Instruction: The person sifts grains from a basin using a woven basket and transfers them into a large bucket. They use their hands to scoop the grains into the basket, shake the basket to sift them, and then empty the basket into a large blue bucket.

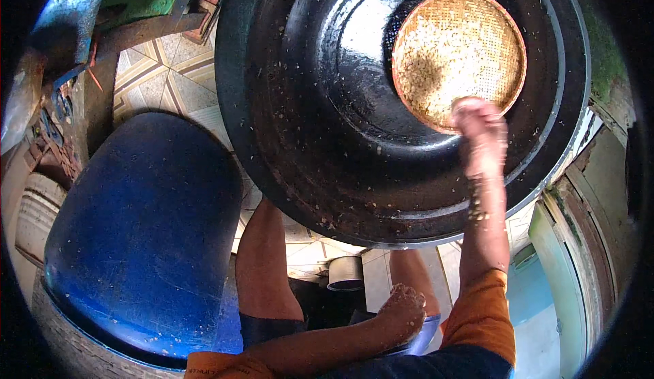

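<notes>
The round woven sieve [458, 57] sits right up inside the big black basin [327, 106], over toward its right side, tan mesh with an orange rim and a scatter of pale grain and husk across the weave. The right hand [480, 130] is clamped on the sieve's near edge, fingers curled over the rim, forearm stretched up from the lower edge with bits of husk stuck along the wrist. The basin itself is wet and glossy, its inner wall flecked with small pale grains, and it fills most of the upper middle of the view. Down low, the left hand [403, 311] is closed into a loose fist, resting against a small blue bowl [424, 335] by the knee; whether it truly grips the bowl's rim, I cannot tell. The two hands are well apart, one high in the basin, one down by the lap. Orange sleeves show at the lower edge, bare knees just under the basin. To the left stands a large blue plastic drum [143, 229], close beside the basin. Between the legs, a small grey metal cup [346, 273] rests on the patterned tile floor [170, 79].
</notes>
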### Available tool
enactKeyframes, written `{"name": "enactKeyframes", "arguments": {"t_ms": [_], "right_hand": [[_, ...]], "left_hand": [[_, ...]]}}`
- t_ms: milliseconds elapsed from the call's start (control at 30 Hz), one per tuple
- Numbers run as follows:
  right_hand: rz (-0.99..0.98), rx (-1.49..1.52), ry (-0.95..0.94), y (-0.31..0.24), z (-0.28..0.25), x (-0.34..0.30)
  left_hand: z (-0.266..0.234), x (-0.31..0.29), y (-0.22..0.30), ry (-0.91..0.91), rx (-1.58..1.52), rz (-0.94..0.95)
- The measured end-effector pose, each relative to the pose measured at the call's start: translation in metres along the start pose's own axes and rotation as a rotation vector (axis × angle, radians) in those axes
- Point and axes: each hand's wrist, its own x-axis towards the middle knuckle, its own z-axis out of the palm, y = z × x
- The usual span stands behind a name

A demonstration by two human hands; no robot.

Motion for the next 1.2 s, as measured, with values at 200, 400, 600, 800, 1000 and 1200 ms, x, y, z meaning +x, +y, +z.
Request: {"name": "enactKeyframes", "arguments": {"t_ms": [200, 400, 600, 800, 1000, 1200], "right_hand": [[-0.723, -0.600, 0.620, -0.053, -0.012, 0.051], [-0.552, -1.040, -0.088, 0.061, 0.020, 0.020], [-0.151, -1.011, -0.132, 0.173, 0.046, -0.022], [-0.236, -1.068, -0.260, 0.186, 0.071, -0.035], [-0.204, -0.999, 0.126, 0.200, 0.082, 0.004], [-0.155, -1.101, 0.324, 0.181, 0.135, 0.028]], "left_hand": [[0.005, -0.001, -0.001, -0.026, 0.023, 0.020], [0.002, 0.001, 0.001, -0.071, -0.074, -0.016], [0.004, -0.001, -0.002, 0.026, -0.096, -0.012], [0.012, -0.001, -0.003, 0.120, -0.103, -0.037], [-0.021, -0.003, -0.001, -0.127, -0.079, 0.022], [0.007, -0.002, -0.004, -0.044, 0.019, -0.084]]}}
